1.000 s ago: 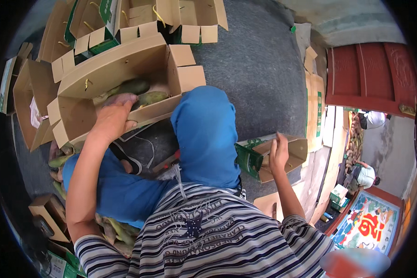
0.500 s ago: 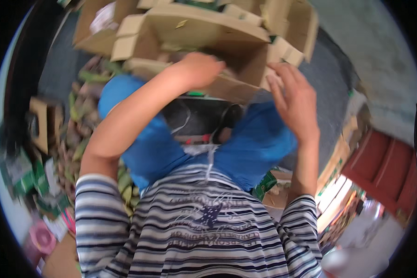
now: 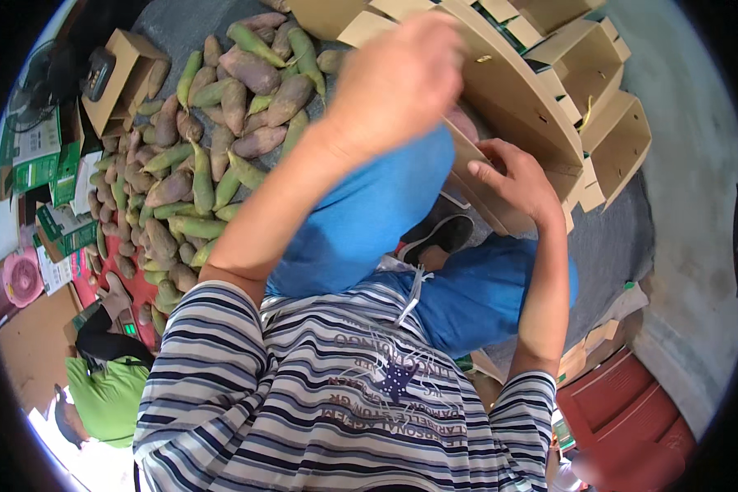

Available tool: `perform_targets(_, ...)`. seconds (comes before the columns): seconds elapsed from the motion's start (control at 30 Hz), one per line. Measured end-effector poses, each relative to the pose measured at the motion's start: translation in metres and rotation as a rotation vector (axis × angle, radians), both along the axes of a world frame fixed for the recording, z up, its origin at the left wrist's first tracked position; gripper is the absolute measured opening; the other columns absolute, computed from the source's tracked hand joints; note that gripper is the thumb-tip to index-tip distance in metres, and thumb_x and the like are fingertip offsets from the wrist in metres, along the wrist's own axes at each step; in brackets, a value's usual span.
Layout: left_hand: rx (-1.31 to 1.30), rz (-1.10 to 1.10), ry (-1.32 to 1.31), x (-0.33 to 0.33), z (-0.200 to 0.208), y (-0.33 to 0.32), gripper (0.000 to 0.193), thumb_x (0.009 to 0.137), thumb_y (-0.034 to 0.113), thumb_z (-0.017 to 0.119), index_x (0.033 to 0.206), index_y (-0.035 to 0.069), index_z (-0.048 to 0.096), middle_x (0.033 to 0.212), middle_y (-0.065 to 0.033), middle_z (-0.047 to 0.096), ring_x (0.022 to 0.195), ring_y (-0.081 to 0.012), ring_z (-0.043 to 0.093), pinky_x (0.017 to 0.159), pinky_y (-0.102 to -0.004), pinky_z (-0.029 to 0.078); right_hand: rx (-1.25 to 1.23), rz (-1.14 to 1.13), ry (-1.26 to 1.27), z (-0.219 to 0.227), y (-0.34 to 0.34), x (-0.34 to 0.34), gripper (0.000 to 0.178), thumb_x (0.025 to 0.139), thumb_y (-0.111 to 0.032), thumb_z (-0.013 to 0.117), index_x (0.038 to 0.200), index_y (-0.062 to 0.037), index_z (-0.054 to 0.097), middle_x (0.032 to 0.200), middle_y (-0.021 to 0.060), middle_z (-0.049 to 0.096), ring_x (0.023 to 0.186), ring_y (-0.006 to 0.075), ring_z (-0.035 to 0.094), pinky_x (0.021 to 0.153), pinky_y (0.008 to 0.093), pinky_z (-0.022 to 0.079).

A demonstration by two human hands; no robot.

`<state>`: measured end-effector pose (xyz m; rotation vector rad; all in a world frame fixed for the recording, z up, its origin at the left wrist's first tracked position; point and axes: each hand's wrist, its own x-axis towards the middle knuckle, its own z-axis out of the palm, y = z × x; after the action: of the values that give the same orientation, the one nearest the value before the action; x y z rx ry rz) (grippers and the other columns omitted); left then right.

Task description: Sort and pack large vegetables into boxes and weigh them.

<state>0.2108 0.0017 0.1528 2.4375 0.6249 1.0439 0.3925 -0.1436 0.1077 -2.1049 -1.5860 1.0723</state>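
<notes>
A large open cardboard box (image 3: 512, 70) stands in front of my knees. My right hand (image 3: 517, 182) holds its near wall, fingers curled over the edge and thumb on the outside. Over the box's left end my left hand (image 3: 408, 78) is smeared by motion, so its fingers and anything in them cannot be made out. Inside the box, a pinkish-brown root vegetable (image 3: 462, 125) shows beside the near wall; my left hand and arm hide some of the interior. To the left lies a big heap of green and purplish-brown root vegetables (image 3: 250, 72).
More open cardboard boxes (image 3: 619, 135) stand behind, at the far right. A small carton (image 3: 123, 90) and a black fan (image 3: 37, 86) are at the far left. Lower left, a person in a green shirt (image 3: 111, 402) sits near the heap. A pale wall (image 3: 689, 164) runs along the right.
The view has swung left, bringing the heap into sight and shifting the box rightward. My left hand has moved from inside the box to above its left end. My right hand stays at the box.
</notes>
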Motion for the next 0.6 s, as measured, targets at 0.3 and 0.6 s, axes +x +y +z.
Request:
perform_targets(0.3, -0.489, 0.667, 0.419, -0.170, -0.181, 0.105, 0.048, 0.073, 0.042, 0.066, 0.079, -0.005, 0.054, 0.082, -0.0218, 0.056, 0.076, -0.0339, 0.054, 0.068, -0.0406, 0.042, -0.059, 0.112, -0.322, -0.020, -0.001, -0.009, 0.040, 0.078, -0.026, 0.062, 0.110, -0.0046, 0.052, 0.099, 0.0174, 0.058, 0.092, 0.0339, 0.056, 0.078, 0.0406, 0.045)
perform_targets(0.6, -0.721, 0.934, 0.638, -0.245, -0.346, 0.147, 0.073, 0.059, 0.044, 0.077, 0.109, -0.003, 0.054, 0.106, -0.0195, 0.059, 0.099, -0.0323, 0.056, 0.085, -0.0374, 0.043, -0.064, 0.022, -0.268, -0.029, -0.019, 0.002, 0.038, 0.079, -0.026, 0.060, 0.111, -0.0070, 0.051, 0.103, 0.0167, 0.057, 0.097, 0.0340, 0.054, 0.080, 0.0410, 0.045)
